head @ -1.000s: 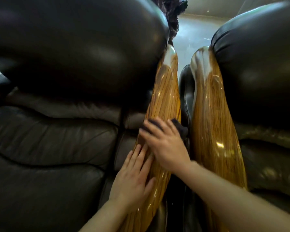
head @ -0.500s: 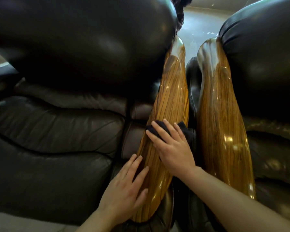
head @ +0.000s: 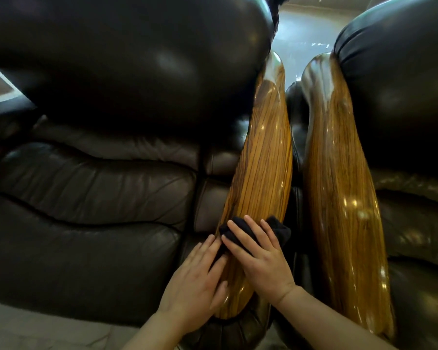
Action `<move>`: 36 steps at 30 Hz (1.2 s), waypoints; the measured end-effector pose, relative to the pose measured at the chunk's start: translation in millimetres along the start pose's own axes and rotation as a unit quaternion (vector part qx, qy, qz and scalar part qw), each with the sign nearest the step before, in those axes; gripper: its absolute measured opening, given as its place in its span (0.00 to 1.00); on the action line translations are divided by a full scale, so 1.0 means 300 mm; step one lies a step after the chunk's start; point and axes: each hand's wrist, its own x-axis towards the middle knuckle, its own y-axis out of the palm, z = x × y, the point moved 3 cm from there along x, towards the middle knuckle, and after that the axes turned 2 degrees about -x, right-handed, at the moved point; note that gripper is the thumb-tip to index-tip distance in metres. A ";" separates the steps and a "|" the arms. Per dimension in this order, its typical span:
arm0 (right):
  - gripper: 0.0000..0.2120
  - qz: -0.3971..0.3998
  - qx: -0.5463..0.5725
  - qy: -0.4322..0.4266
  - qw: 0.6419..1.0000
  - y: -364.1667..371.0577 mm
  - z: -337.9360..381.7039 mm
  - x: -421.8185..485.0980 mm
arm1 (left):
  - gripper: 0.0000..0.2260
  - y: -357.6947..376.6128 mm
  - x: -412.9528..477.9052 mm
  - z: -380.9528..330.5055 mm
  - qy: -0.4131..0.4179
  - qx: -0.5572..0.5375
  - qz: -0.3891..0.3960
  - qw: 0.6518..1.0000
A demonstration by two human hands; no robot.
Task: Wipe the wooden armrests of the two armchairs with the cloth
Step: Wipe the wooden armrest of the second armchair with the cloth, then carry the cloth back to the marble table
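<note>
While both hands work low in the frame, the scene runs from largest thing to smallest as follows.

Left armchair [head: 91, 188]: dark brown leather, filling the left and upper left; its backrest bulges across the top and its seat cushion spreads below.

Right armchair [head: 400, 102]: the same dark leather, along the right edge, standing just beside the first with a narrow dark gap between them.

Left chair's wooden armrest [head: 261, 173]: glossy striped wood, running from upper centre down to lower centre. More of its length shows bare above the hands than half a second ago.

Right chair's wooden armrest [head: 339, 188]: glossy, right of centre, nothing touching it.

Floor [head: 304, 29]: pale and shiny, a sliver at top centre between the two backrests.

Right hand [head: 261, 263]: lower centre, palm down, fingers spread flat and pressing the cloth onto the left chair's armrest rather than gripping it. It sits lower on the armrest than in the earlier frame.

Left hand [head: 195, 281]: lower centre-left, open and flat on the armrest's left flank near its front end, holding nothing; its fingertips now reach the cloth's edge, where earlier they lay apart from it.

Cloth [head: 278, 231]: dark and bunched, under the right fingers, poking out past the fingertips on the lower part of the armrest.
</note>
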 end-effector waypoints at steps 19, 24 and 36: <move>0.21 0.081 0.131 0.005 0.988 -0.344 0.076 0.091 | 0.31 -0.159 -0.290 -0.060 -0.225 -0.033 -0.038 0.973; 0.23 0.071 0.181 0.007 0.981 -0.489 0.105 0.117 | 0.29 -0.247 -0.357 -0.144 -0.270 -0.047 -0.071 0.959; 0.22 0.068 0.254 -0.024 0.964 -0.781 0.397 0.112 | 0.33 -0.432 -0.767 -0.209 -0.403 -0.064 -0.121 0.905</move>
